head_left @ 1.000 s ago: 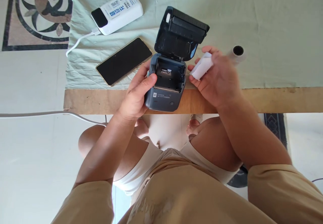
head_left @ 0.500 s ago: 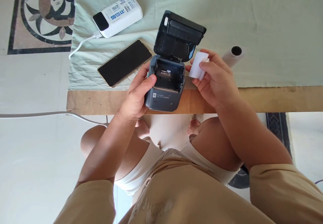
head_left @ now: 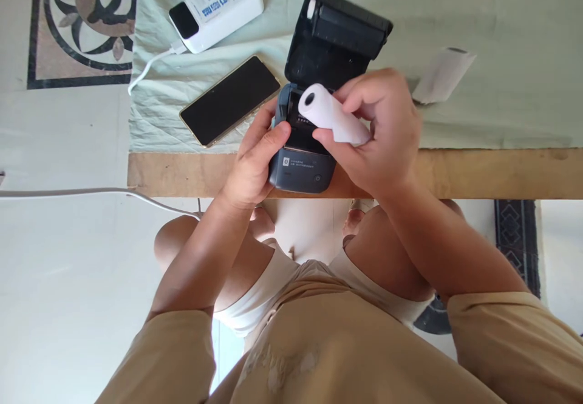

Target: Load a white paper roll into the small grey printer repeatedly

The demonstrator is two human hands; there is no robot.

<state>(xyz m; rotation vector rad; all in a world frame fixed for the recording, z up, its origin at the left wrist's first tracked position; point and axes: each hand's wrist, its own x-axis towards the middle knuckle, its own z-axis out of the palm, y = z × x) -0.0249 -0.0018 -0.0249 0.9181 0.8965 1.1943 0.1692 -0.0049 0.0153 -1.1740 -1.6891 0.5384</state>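
The left grip (head_left: 252,164) was closed on the left side of a dark printer (head_left: 300,174), its thumb at the rim of the compartment and its other fingers largely hidden behind the body. The right grip (head_left: 387,133) was pinched partway shut around a white paper roll (head_left: 339,118), thumb below and fingers above, with the roll's dark hollow end pointing left toward the left grip. The roll stood out to the left of the right grip, tilted over the open compartment; whether it touched the inside could not be told. The printer's lid (head_left: 334,36) stood raised, beyond both grips. Just beyond the left grip lay a black phone (head_left: 230,100), and farther off past it a white power bank (head_left: 223,9) with a white cable (head_left: 152,64) plugged in. Beyond the right grip and to its right, a second roll (head_left: 441,76) rested on the green cloth (head_left: 514,70) covering the bench (head_left: 195,170), whose bare wooden edge ran beneath both grips.
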